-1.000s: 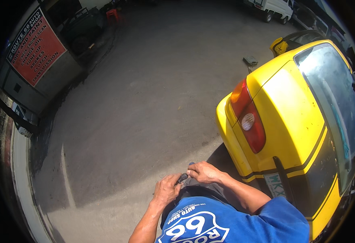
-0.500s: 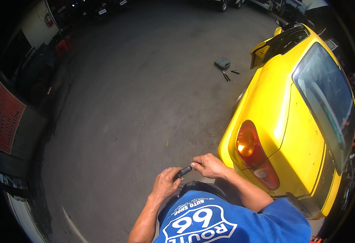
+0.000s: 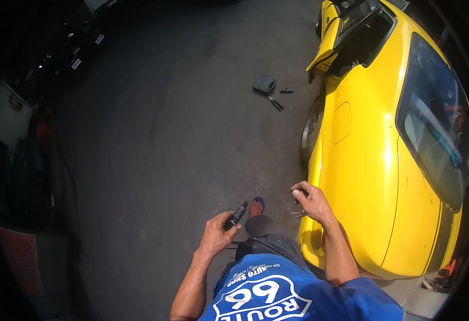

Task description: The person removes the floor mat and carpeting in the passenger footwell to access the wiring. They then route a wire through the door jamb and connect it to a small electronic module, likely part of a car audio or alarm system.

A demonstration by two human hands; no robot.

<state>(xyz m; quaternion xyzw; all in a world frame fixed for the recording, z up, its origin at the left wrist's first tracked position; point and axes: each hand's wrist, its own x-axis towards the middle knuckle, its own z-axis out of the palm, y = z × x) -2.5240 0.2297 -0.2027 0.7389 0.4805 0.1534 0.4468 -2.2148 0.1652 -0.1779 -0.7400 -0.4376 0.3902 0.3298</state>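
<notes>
My left hand [image 3: 217, 234] is closed around the lower end of a black, ribbed, cylindrical part [image 3: 239, 212], whose narrower tip points up and away from me. To the right, beside the yellow car [image 3: 368, 166], my right hand [image 3: 316, 203] has its fingers curled in a pinch. Something small and dark shows between them, too small to name. A thin, shiny metal piece [image 3: 300, 214] appears just below those fingers; I cannot tell whether it is held. The two hands are apart.
The car's door [image 3: 325, 51] stands open ahead, beyond the rear wheel [image 3: 312, 128]. On the dark pavement lie a grey-green case [image 3: 264, 83], a long two-handled tool [image 3: 275, 104] and a small dark tool [image 3: 286, 90]. A red sign [image 3: 20, 260] is at lower left.
My right hand has come off the ribbed part's end and moved right, toward the car. The left hand keeps its hold. The view has shifted, and a sandaled foot now shows.
</notes>
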